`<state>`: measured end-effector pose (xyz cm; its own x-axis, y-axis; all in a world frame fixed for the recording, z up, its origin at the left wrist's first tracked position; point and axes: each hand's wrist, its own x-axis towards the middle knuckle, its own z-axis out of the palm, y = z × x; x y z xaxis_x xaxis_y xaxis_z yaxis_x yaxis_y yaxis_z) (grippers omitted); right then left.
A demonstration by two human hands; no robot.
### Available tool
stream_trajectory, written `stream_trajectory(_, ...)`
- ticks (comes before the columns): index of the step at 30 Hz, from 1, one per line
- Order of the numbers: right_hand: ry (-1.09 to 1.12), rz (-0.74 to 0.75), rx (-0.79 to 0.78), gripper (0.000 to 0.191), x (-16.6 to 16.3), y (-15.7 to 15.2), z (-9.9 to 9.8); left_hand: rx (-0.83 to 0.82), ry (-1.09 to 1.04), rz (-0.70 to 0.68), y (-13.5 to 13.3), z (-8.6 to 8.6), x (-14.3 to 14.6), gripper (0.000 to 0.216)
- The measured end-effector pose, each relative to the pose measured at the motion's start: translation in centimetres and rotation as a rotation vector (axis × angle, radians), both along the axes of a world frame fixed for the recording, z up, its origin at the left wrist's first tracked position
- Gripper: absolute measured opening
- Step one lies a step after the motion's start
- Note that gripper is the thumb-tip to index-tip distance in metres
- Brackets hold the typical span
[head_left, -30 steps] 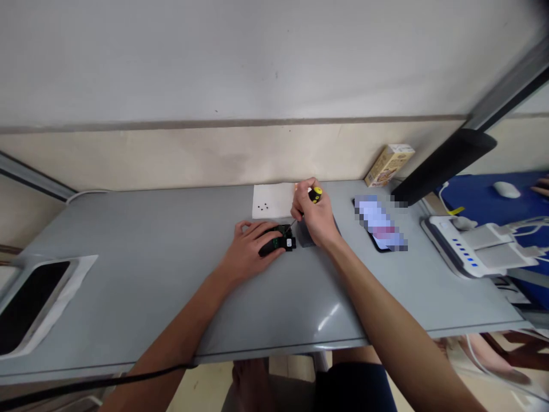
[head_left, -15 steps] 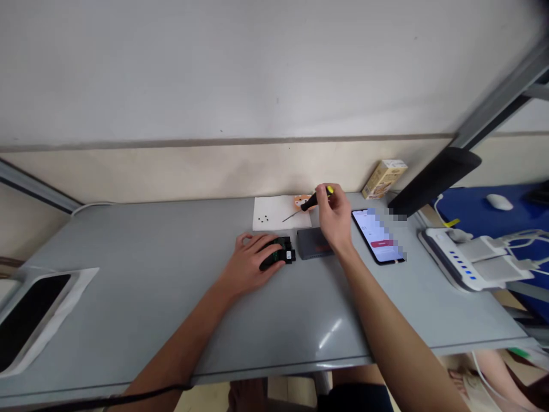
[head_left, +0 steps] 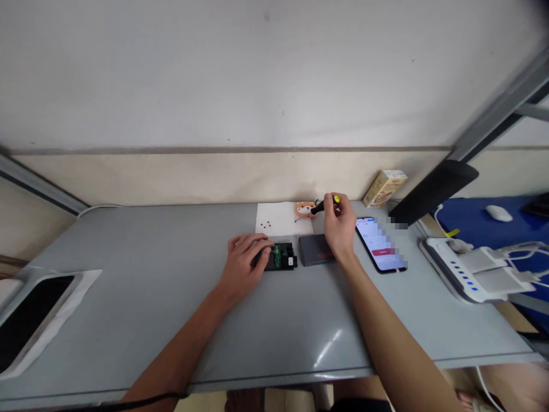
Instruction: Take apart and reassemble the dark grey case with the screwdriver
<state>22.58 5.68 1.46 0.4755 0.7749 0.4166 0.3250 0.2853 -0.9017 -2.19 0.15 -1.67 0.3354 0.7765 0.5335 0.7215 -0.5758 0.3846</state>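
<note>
My right hand (head_left: 340,224) grips a black screwdriver (head_left: 325,206) with a yellow end cap. Its thin shaft points left and down over a white paper sheet (head_left: 285,210); I cannot tell whether the tip touches it. My left hand (head_left: 246,257) lies with fingers apart over the left end of a black device with an exposed green circuit board (head_left: 281,256), partly covering it. Several tiny dark screws (head_left: 265,224) lie on the sheet's left part. An orange-and-white animal-face item (head_left: 305,209) sits at its right. A grey flat case (head_left: 316,250) is between my hands.
A lit phone (head_left: 380,246) lies right of my right hand. Further right are a small carton (head_left: 385,189), a black upright object (head_left: 435,191) and a white power strip (head_left: 463,269) with plugs. A dark-screened device (head_left: 34,315) rests on white paper at far left. A wall rises behind the table.
My left hand has slid left, loosening over the device and uncovering more of the circuit board. The screwdriver has moved right, its tip now near the orange item. The view has shifted slightly.
</note>
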Motion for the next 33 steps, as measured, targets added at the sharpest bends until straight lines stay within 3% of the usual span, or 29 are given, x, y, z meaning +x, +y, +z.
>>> stream_trajectory(6,0.189,0.138,0.007,0.04,-1.0,-0.2,0.3,-0.006,-0.092,0.095,0.4,-0.4,-0.1,0.021)
stream_trajectory(12,0.32,0.315,-0.046,0.041,-2.9,-0.8,0.4,-0.039,-0.11,0.103,0.5,-0.7,-0.1,0.02)
stream_trajectory(33,0.398,0.364,-0.117,0.043,-3.3,-0.8,0.1,-0.055,-0.138,0.083,0.7,-0.2,-0.4,0.024)
